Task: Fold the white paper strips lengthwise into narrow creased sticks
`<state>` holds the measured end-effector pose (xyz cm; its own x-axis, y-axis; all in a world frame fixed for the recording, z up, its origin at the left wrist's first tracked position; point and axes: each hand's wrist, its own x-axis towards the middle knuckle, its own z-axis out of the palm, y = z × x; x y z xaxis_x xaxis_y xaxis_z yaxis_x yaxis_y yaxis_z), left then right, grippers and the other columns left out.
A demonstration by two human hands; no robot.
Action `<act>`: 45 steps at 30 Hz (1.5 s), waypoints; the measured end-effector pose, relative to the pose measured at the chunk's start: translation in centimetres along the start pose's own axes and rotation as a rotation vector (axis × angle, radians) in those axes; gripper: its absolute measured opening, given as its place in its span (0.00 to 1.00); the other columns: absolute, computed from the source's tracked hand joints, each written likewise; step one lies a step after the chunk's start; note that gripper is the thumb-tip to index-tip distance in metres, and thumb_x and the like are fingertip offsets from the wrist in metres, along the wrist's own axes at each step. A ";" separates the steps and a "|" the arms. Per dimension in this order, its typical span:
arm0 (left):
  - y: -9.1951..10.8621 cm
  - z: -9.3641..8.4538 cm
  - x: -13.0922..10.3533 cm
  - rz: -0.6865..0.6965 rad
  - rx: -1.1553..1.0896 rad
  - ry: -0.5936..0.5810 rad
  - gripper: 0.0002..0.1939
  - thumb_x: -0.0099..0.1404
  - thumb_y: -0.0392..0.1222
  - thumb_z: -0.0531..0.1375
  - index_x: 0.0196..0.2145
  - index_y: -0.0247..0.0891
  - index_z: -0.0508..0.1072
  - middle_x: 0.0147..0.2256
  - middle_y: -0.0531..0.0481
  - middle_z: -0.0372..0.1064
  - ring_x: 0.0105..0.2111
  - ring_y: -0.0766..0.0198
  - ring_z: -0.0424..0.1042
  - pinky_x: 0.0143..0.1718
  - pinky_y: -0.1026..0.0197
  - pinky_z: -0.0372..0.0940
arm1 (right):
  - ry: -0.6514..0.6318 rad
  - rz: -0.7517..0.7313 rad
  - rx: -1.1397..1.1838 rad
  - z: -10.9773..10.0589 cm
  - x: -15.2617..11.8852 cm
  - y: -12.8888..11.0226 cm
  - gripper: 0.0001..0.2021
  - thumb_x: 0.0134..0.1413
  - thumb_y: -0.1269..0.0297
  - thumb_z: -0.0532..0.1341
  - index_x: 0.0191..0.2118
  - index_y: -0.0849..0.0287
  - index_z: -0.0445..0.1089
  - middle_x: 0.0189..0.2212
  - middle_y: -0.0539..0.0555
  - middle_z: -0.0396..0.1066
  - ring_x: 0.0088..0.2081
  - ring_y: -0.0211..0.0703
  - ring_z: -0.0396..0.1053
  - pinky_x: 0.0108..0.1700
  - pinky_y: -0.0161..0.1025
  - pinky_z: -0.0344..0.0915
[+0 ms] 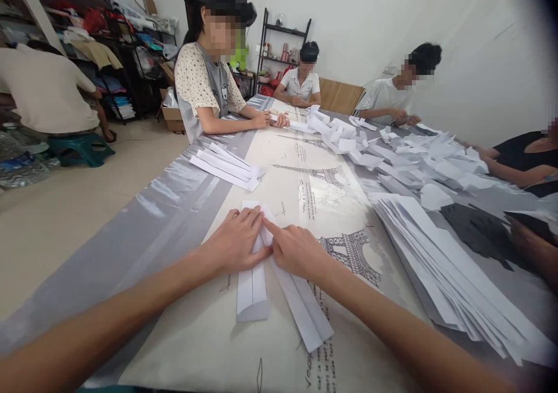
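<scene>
Head view: the left hand (238,239) lay flat, fingers together, on a folded paper strip (253,297). The right hand (296,250), forefinger extended, rested on a second strip (307,317); its grip could not be determined. Both strips lay on the tabletop (192,335).

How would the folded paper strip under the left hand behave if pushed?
The folded strip is probably light, as it looks like thin paper. The lengthwise line down it suggests folded layers, which may stiffen it. Lying flat on the printed table cover, it would likely slide rather than roll.
</scene>
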<state>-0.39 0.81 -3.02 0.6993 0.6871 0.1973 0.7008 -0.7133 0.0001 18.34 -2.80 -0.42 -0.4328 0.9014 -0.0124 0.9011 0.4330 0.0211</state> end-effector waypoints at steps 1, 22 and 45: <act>0.0 0.0 0.0 0.000 -0.006 0.005 0.37 0.75 0.62 0.42 0.63 0.27 0.64 0.65 0.28 0.58 0.62 0.40 0.61 0.59 0.42 0.54 | 0.002 -0.002 -0.002 0.1 0.4 0.1 0.29 0.63 0.75 0.52 0.69 0.60 0.56 0.27 0.52 0.73 0.26 0.42 0.69 0.26 0.37 0.48; -0.8 -0.6 0.0 -0.013 -0.039 -0.029 0.36 0.76 0.63 0.41 0.64 0.31 0.62 0.64 0.35 0.61 0.61 0.46 0.62 0.60 0.46 0.54 | 0.088 -0.393 -0.288 1.7 -10.0 0.7 0.33 0.46 0.85 0.54 0.62 0.79 0.61 0.25 0.53 0.74 0.20 0.41 0.66 0.22 0.43 0.46; -0.9 0.1 0.4 0.087 0.049 0.224 0.19 0.74 0.42 0.51 0.59 0.32 0.66 0.57 0.34 0.65 0.55 0.46 0.66 0.63 0.38 0.53 | -0.056 0.192 0.825 0.2 -4.0 2.3 0.03 0.57 0.65 0.63 0.37 0.55 0.68 0.27 0.45 0.62 0.29 0.39 0.59 0.32 0.37 0.59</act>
<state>-0.75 1.71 -3.01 0.7124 0.5720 0.4066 0.6495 -0.7569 -0.0730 22.19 -5.38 -0.53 -0.2881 0.9483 -0.1332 0.6975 0.1125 -0.7077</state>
